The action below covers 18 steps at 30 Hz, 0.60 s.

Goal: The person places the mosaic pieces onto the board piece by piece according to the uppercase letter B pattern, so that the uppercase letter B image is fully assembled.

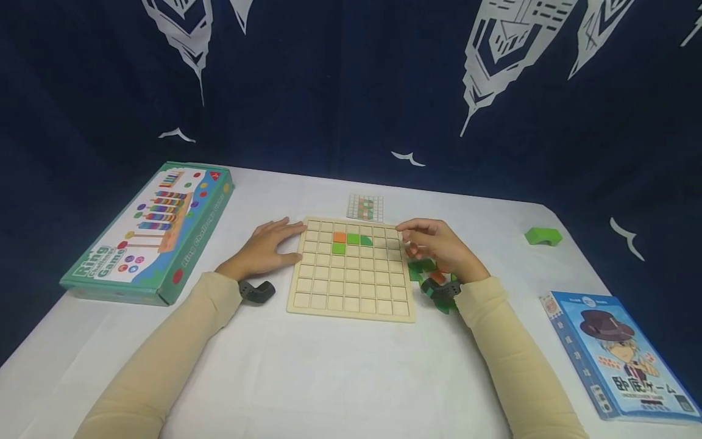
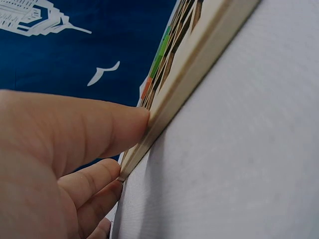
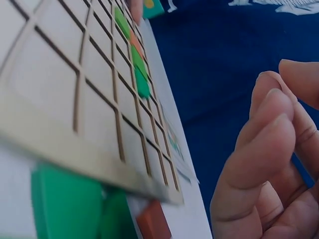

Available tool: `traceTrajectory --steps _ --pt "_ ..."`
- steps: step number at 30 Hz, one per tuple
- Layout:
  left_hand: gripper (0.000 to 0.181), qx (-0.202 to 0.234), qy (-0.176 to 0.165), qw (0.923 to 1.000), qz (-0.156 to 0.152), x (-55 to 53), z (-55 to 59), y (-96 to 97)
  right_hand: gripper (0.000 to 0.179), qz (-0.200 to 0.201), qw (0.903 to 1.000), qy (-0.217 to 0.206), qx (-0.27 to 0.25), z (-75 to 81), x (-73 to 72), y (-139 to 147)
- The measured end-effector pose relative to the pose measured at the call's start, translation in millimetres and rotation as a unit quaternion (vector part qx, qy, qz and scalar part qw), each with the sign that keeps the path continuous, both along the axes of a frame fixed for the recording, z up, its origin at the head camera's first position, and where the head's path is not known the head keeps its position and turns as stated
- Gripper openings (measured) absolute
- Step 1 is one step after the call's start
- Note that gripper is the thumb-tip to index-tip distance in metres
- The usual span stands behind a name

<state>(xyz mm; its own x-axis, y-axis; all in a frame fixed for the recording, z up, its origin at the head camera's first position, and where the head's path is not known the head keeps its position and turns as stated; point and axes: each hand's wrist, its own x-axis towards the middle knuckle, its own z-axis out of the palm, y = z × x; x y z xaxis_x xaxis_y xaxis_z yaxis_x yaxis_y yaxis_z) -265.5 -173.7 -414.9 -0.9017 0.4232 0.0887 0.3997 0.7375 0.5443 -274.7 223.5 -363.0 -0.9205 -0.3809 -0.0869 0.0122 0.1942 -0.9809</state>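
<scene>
Beige-and-black getup, pretty low-key
The left sleeve (image 1: 159, 360) and right sleeve (image 1: 512, 350) were long, plain beige, with a chunky black left wrist camera (image 1: 256, 292) and matching right wrist camera (image 1: 445, 289).

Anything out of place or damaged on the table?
Only mildly: the green block sits alone near the right edge of the table, away from the loose pieces heaped beside the board. No visible damage or spill.
</scene>
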Motion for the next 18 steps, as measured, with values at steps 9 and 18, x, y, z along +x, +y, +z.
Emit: traceTrajectory --steps 9,18 --pt "0.072 0.0 0.002 1.0 -0.003 -0.1 0.1 0.1 0.02 -0.036 0.9993 -0.004 -0.006 1.2 2.4 25.1" --pt "0.072 0.001 0.004 1.0 -0.004 -0.4 -0.5 -0.9 0.021 -0.057 0.998 -0.027 -0.008 -1.9 1.4 32.6"
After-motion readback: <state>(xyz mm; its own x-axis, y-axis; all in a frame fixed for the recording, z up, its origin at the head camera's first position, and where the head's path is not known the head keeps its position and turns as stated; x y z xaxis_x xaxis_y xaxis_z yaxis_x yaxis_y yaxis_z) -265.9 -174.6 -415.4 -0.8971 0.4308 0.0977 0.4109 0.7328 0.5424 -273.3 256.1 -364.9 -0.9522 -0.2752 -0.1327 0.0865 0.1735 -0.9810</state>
